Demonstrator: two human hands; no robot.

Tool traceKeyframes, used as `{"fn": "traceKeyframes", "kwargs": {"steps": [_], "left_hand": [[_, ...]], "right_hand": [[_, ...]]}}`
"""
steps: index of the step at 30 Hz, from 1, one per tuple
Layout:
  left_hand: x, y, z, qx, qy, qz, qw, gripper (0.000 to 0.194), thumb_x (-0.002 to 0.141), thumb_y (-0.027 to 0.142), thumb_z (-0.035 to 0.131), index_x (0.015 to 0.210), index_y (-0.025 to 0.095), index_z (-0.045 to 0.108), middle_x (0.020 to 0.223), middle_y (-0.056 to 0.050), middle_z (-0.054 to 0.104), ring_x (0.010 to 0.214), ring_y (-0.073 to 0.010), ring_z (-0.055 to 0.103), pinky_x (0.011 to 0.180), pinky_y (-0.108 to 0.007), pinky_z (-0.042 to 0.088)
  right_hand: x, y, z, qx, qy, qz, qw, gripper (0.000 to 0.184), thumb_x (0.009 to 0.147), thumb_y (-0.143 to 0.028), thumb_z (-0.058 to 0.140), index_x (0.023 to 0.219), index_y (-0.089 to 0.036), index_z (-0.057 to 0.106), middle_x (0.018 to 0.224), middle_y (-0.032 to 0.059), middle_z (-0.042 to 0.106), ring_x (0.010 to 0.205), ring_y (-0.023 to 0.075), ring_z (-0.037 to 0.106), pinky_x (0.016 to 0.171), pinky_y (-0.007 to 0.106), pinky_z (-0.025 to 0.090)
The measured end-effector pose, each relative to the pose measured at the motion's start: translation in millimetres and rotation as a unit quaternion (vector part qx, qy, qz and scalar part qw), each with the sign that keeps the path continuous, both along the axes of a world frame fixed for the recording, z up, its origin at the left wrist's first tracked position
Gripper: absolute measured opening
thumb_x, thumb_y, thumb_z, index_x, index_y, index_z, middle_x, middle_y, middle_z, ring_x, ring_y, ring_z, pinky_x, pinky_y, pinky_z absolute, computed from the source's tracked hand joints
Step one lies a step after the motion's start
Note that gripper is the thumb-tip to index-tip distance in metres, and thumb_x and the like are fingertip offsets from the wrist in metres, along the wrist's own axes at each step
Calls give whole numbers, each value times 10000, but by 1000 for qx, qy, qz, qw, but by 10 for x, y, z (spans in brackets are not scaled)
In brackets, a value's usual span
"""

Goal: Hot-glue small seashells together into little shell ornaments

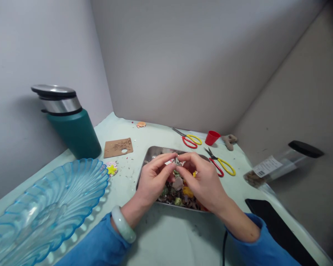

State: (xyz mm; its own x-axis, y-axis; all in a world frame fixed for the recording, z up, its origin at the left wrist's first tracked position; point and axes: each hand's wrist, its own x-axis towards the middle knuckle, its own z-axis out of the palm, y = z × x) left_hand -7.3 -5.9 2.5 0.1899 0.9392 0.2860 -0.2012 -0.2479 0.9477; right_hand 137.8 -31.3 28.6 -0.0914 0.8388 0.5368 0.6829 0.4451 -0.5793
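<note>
The left hand (148, 183) and right hand (209, 184) meet at the fingertips, pinching a small, silvery crinkled piece (177, 162) between them, above the metal tray (154, 150). That piece is in hand, not set down, so its handling looks unfinished. Mixed bits, among them a yellow piece (188, 191), already lie in the tray — whether any are finished, or how many remain, I cannot tell. Both scissors, the far pair (184, 135) and near pair (214, 158), lie unheld beyond and beside the tray.
</note>
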Motion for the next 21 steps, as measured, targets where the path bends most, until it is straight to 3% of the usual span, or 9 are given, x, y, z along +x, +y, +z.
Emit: {"fn": "traceKeyframes", "kwargs": {"steps": [9,12,15,17,21], "left_hand": [[0,-14,19,0,-10,3,1000,264,791,263,646,1038,187,700,1103,-75,656,514,-61,570,542,-235,528],[-15,-19,41,-4,-18,0,1000,261,785,261,655,1031,180,687,898,-44,687,524,-73,568,537,-222,513],[-28,-16,75,-8,-30,-9,999,245,770,261,677,997,170,665,648,11,633,534,-83,562,534,-195,488],[-33,-3,94,-9,-45,-13,999,250,750,260,698,977,172,643,696,8,641,540,-79,562,532,-194,485],[-42,35,112,-24,-87,-27,996,383,739,283,707,1092,199,583,1059,-53,644,541,-69,573,520,-230,502]], "right_hand": [[-12,-19,-21,32,11,12,999,90,827,-142,567,909,-176,582,772,16,616,673,149,557,638,290,414],[-34,-27,-37,7,70,24,997,87,838,-177,574,924,-191,578,755,3,606,631,134,538,603,280,418],[-64,-33,-31,-66,171,53,982,105,845,-217,589,948,-213,570,689,-28,584,583,116,537,546,251,417],[-79,-32,-8,-124,244,77,959,111,838,-241,609,937,-216,567,653,-37,579,567,110,543,507,230,414],[-79,-12,42,-198,349,110,909,146,826,-289,634,924,-210,561,640,-36,587,547,103,539,470,209,419]]}}
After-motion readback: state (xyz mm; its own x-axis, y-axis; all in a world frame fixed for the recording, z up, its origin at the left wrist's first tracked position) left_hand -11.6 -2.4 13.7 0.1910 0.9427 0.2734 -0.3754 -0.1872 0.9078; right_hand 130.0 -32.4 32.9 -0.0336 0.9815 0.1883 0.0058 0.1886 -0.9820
